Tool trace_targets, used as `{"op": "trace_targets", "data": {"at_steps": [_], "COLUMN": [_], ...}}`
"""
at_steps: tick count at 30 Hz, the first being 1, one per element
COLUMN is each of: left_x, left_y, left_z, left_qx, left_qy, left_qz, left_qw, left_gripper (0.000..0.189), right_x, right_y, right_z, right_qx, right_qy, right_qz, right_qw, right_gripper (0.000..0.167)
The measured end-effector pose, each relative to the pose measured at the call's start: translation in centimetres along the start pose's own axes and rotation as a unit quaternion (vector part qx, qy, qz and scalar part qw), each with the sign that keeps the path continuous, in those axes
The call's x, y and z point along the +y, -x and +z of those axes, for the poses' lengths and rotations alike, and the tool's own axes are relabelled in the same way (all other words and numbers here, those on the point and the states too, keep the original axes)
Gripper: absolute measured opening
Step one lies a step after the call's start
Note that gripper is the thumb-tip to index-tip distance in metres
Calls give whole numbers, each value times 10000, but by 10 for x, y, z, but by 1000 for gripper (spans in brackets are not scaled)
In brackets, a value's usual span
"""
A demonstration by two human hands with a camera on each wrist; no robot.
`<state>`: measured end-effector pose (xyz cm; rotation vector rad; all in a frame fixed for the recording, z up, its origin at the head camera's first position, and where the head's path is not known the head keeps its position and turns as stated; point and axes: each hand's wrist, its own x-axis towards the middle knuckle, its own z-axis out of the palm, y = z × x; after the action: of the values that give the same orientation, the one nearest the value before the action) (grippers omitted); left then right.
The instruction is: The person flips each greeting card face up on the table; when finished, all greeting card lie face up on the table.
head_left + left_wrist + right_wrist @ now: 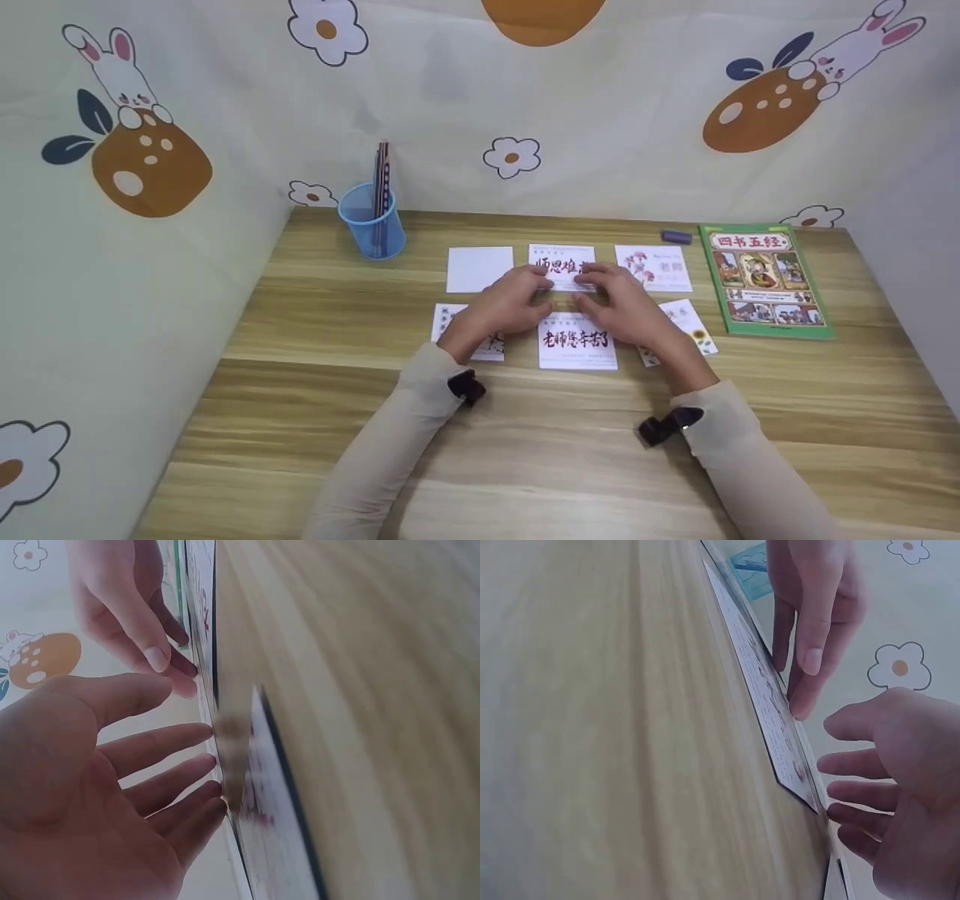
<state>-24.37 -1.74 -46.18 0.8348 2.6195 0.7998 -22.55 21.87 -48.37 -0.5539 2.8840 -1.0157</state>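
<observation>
In the head view, my left hand (514, 301) and my right hand (621, 304) meet over the top middle card (561, 259), which bears dark red characters. Both sets of fingertips rest at its lower left and right parts, covering its sides. Below lies another card with red characters (577, 352). My left forearm partly hides a card with black characters (491, 350); my right one overlaps a sunflower card (697, 334). Seen from the wrists, the left fingers (161, 784) and right fingers (862, 795) are loosely extended, thumbs apart from them.
A plain white card (480, 268) and a pink flower card (660, 270) flank the top middle one. A blue cup (375, 236) with pencils (382, 176) stands back left. At the right lie a dark eraser-like block (676, 237) and a green-bordered book (769, 281). Patterned cloth hangs behind the table.
</observation>
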Motion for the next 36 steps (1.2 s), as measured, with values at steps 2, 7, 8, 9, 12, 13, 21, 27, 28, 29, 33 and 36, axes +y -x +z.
{"op": "trace_targets", "data": {"at_steps": [2, 7, 8, 9, 12, 13, 21, 27, 28, 29, 33, 36], "left_x": [0, 0, 0, -1, -3, -4, -17, -38, -42, -46, -62, -68], "left_y": [0, -1, -1, -2, -2, -1, 18, 32, 33, 35, 42, 46], "left_z": [0, 0, 0, 0, -3, -5, -27, -35, -36, -38, -45, -48], "left_qx": [-55, -254, -266, -249, -113, -40, 694, 998, 1062, 1121, 1266, 1262], "left_qy": [-30, -67, -59, -30, 77, 108, 156, 152, 185, 225, 355, 364], "left_qz": [-26, -9, 41, 82, 198, 197, -369, -1132, -1237, -1315, -1575, -1827], "left_qw": [10000, 9997, 9996, 9997, 9997, 9997, 9968, 9884, 9865, 9847, 9787, 9744], "left_gripper": [48, 56, 57, 57, 56, 55, 52, 49, 49, 49, 51, 53], "right_x": [-1, -2, -2, -2, -3, -3, -16, -31, -35, -38, -52, -62], "right_y": [0, 0, 0, 0, -1, -1, -7, -13, -15, -17, -26, -32], "right_z": [0, -1, -1, -1, -1, 0, 11, 27, 30, 33, 42, 47], "right_qx": [4, -16, -12, -8, -3, -3, 155, -30, -88, -139, -317, -486], "right_qy": [66, 201, 212, 225, 237, 226, -284, -596, -616, -634, -672, -652], "right_qz": [-11, 107, 131, 151, 183, 168, -197, -495, -514, -530, -626, -692], "right_qw": [10000, 9997, 9997, 9996, 9996, 9996, 9993, 9970, 9967, 9965, 9953, 9943], "right_gripper": [44, 47, 47, 47, 47, 47, 48, 48, 49, 49, 51, 52]}}
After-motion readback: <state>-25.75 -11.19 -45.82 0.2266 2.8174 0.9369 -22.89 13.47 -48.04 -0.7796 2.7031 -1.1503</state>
